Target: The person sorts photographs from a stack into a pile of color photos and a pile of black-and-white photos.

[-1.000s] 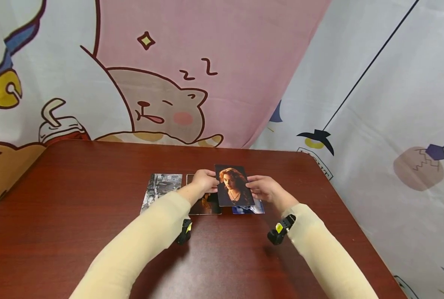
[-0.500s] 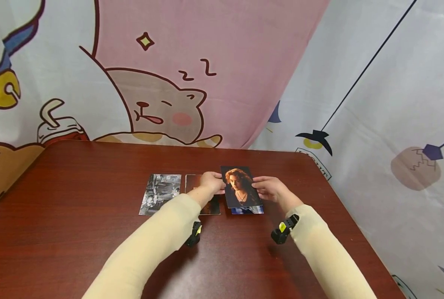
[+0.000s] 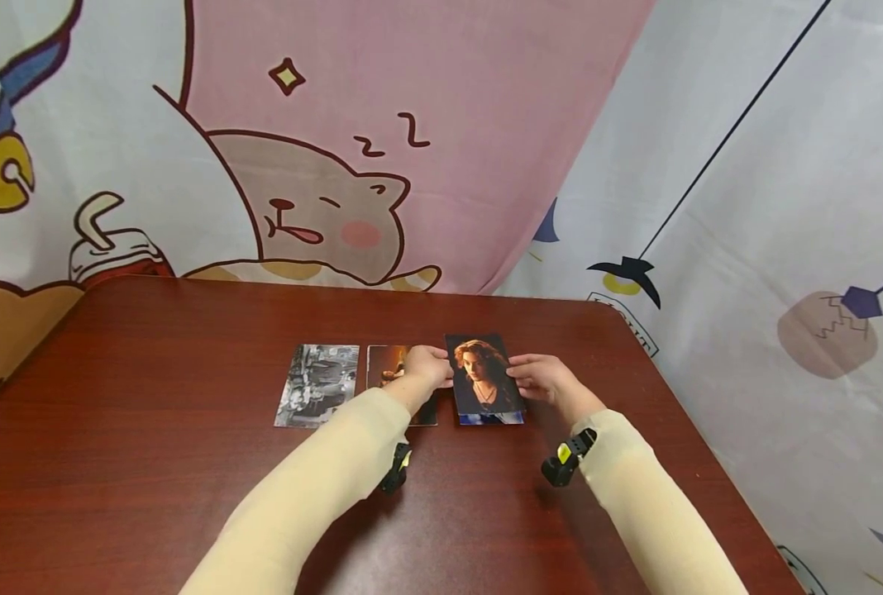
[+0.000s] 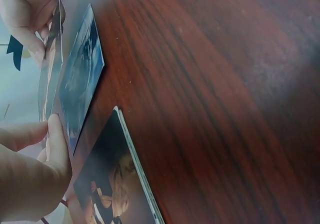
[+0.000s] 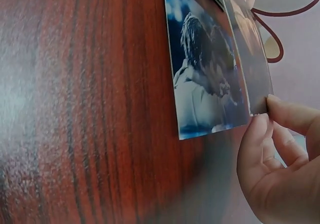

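Note:
Both hands hold one dark portrait photo card [image 3: 482, 378] by its opposite side edges. My left hand [image 3: 428, 368] pinches the left edge between thumb and fingers, and my right hand [image 3: 549, 381] pinches the right edge. In the left wrist view the card stands tilted above a blue-toned photo card [image 4: 81, 71], with a gap between them. From the head camera, only a strip of that blue card shows below the portrait. Under my left hand and forearm lies a brown-toned photo card [image 3: 387, 364], partly covered; from the left wrist its edge looks doubled, like stacked cards [image 4: 117, 159].
A black-and-white photo card [image 3: 317, 385] lies to the left in the same row. The cards are on a reddish-brown wooden table [image 3: 151, 397]. Behind it hangs a cartoon-printed cloth [image 3: 486, 165], which also runs along the right side. Each wrist wears a black camera [image 3: 563, 461].
Both hands have carried the portrait card to the right and slightly toward the person, so it now covers most of the blue card. More of the black-and-white card shows.

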Motion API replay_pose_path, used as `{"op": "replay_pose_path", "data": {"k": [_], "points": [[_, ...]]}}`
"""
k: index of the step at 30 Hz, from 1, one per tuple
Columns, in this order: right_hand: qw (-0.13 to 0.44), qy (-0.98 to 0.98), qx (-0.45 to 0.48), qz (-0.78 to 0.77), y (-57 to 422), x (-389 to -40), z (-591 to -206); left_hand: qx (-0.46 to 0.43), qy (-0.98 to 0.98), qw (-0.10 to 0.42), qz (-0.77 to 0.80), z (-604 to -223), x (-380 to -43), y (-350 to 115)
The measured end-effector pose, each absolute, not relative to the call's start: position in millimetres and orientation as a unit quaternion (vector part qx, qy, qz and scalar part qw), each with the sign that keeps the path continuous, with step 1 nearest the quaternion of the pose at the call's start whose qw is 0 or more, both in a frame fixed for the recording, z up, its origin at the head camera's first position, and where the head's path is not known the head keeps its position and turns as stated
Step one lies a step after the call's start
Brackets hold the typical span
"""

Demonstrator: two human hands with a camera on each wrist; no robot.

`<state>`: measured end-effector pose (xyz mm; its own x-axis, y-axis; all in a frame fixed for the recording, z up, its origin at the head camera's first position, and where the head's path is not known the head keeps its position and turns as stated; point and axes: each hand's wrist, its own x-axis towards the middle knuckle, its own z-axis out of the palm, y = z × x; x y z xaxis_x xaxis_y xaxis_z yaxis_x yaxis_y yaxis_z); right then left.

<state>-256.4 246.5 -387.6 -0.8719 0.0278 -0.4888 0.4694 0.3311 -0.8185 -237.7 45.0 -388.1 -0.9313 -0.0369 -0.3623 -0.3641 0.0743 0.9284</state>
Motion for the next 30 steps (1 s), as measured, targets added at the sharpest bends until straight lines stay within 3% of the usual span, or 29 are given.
{"op": "replay_pose_path", "data": {"k": [3, 11, 14, 17, 23, 30], "points": [[0.196, 0.796, 0.158, -0.55, 248, -256, -389, -0.127, 0.725, 0.126, 0.665, -396, -241, 48], [0.199, 0.795, 0.155, -0.552, 253, -253, -394, -0.08, 0.72, 0.161, 0.67, -500, -310, 66], [0.194, 0.808, 0.155, -0.534, 253, -253, -394, -0.063, 0.737, 0.14, 0.658, -523, -324, 68], [0.185, 0.819, 0.154, -0.521, 251, -253, -392, -0.059, 0.741, 0.133, 0.655, -498, -310, 59], [0.187, 0.824, 0.144, -0.515, 238, -255, -389, -0.09, 0.729, 0.143, 0.663, -391, -246, 25], [0.195, 0.812, 0.134, -0.533, 212, -256, -385, -0.096, 0.724, 0.15, 0.667, -372, -236, -12]]}}
